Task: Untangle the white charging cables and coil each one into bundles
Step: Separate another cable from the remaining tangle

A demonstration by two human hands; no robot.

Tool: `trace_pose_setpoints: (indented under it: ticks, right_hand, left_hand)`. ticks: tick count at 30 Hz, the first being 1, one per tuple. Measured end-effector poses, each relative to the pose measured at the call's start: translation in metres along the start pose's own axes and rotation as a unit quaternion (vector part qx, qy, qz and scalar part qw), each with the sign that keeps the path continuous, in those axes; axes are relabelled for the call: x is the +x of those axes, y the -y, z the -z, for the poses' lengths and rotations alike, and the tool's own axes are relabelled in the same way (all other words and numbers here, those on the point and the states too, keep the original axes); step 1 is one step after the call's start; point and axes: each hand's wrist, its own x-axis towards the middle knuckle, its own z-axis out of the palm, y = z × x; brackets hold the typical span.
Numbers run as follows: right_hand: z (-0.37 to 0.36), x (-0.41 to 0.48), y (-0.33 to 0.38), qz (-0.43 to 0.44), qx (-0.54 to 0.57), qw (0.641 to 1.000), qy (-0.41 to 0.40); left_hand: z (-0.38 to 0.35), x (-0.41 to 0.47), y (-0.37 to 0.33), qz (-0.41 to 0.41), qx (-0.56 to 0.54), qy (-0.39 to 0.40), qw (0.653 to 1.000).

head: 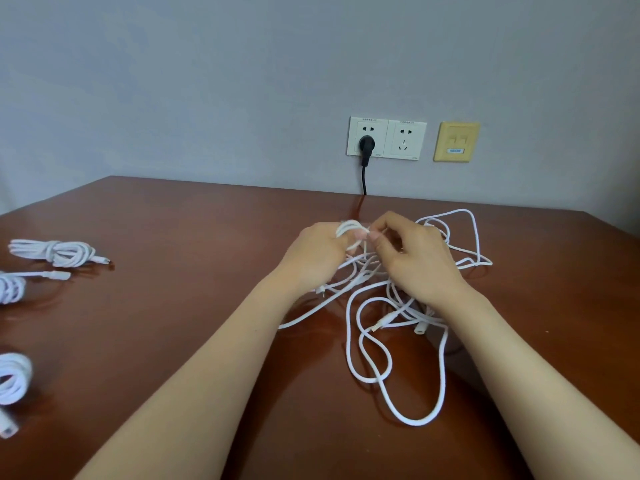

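Reddish-brown and glossy, the surface (173,306) runs back to a pale grey wall (242,81), and the two hands meet above its middle. The left hand (317,251) has its fingers curled through a small coil (346,227) of white cable, a few turns wrapped round them. The right hand (415,261), just beside it, pinches the same cable between thumb and forefinger right at the coil, its other fingers loosely curled.

From that pinch the strand drops toward the person into the tangle (391,292). The tangle lies on the surface under and to the right of both hands, and its long loop (415,421) reaches nearest the person. The slack to be wound therefore lies below and right of the coil, closer to the right hand. That hand looks best placed to feed it while the left serves as the spool. Which strand in the heap leads to the coil I cannot tell. It crosses others, so a snag seems likely.

Well apart, at the left edge, lie three bundles (55,252) already coiled. On the wall are white sockets (386,138), one holding a black plug (364,147), and a yellow plate (456,142).
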Motion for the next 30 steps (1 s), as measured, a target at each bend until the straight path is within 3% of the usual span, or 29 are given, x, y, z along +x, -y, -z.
trace_pose_setpoints:
  ticks: [5,9,20,30]
  right_hand:
    - [-0.003,0.001,-0.001,-0.002,-0.074,0.997,0.033]
    - [0.004,0.001,-0.006,-0.010,-0.044,0.998,0.043]
    - [-0.009,-0.002,0.008,0.082,-0.078,0.993,0.029]
    - [-0.011,-0.004,0.013,0.106,-0.095,0.990,0.012]
  left_hand:
    - [0.006,0.003,-0.002,0.036,-0.005,-0.095,0.995]
    - [0.018,0.010,0.004,0.061,-0.038,-0.163,0.984]
    - [0.008,0.009,0.000,0.062,-0.180,-0.142,0.971]
    - [-0.002,0.007,-0.003,0.024,-0.161,-0.121,0.979]
